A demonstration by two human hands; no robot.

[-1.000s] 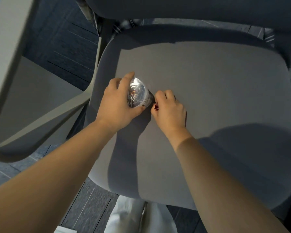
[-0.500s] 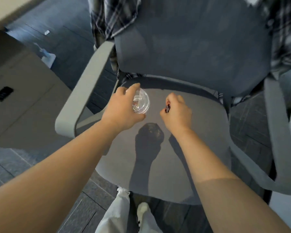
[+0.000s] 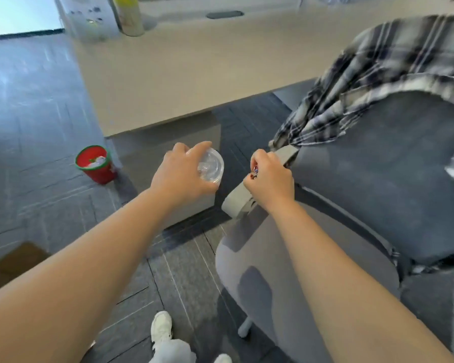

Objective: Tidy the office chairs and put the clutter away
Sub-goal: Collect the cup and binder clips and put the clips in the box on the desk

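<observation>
My left hand point(image 3: 180, 176) grips a clear plastic cup point(image 3: 211, 166) with a domed lid, held in the air above the floor to the left of the chair. My right hand point(image 3: 269, 178) is closed on a small red and blue wrapper point(image 3: 254, 172), of which only a scrap shows between the fingers. It hovers over the left armrest point(image 3: 237, 199) of a grey office chair point(image 3: 286, 271). A plaid shirt point(image 3: 372, 82) hangs over the chair's backrest.
A red bin with a green rim point(image 3: 96, 165), holding some rubbish, stands on the dark floor at the left. A beige desk point(image 3: 184, 74) lies ahead, with a yellow-green bottle point(image 3: 129, 15) on it. A cardboard box point(image 3: 13, 260) sits at the lower left. My white shoe point(image 3: 161, 328) is below.
Both hands have lifted off the chair seat with the cup and the wrapper. The view has swung left, so the chair now sits on the right and the bin has come into sight.
</observation>
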